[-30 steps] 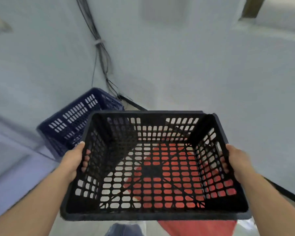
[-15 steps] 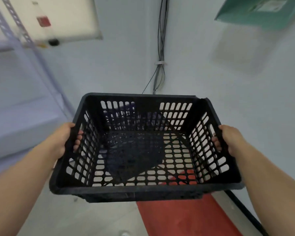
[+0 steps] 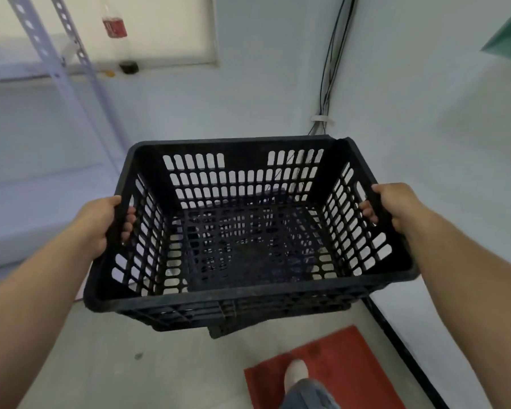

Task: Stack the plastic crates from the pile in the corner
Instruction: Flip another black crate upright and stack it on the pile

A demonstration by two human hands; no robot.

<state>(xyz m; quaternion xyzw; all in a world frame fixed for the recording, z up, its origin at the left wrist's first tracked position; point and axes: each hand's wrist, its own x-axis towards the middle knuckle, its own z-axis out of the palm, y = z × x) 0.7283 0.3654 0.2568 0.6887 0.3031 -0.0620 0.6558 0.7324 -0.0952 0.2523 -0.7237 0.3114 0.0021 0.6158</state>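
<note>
Head | left hand (image 3: 99, 222), right hand (image 3: 396, 206) grip black crate (image 3: 248, 299) walls | fingertips part-hidden

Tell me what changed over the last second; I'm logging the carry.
The black crate was carried from above the red mat toward the wall corner, over another dark crate; the mat now lies behind it. Unchanged: left hand and right hand grip its side walls.
</note>
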